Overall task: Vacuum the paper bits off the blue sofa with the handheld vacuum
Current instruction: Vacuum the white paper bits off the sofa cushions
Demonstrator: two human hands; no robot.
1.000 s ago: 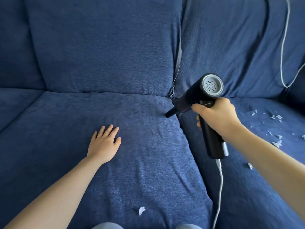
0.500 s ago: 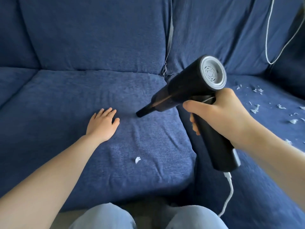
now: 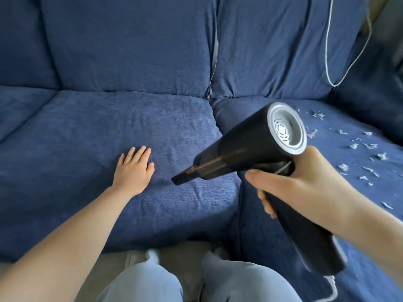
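Observation:
My right hand (image 3: 305,188) grips the handle of the black handheld vacuum (image 3: 246,153), whose narrow nozzle points down-left at the middle seat cushion of the blue sofa (image 3: 109,127). The nozzle tip hovers just right of my left hand (image 3: 134,168), which lies flat and open on that cushion. Several white paper bits (image 3: 357,155) are scattered over the right seat cushion, behind my right hand. I see no paper bit on the middle cushion.
A white cable (image 3: 333,290) leaves the vacuum's handle bottom, and a thin white cord (image 3: 329,51) hangs across the right back cushion. My knees in light blue trousers (image 3: 196,280) are at the bottom edge, in front of the sofa.
The vacuum has swung left and toward me, its nozzle ending beside my left hand. The single paper bit that lay on the middle cushion is no longer visible. My left hand stayed flat.

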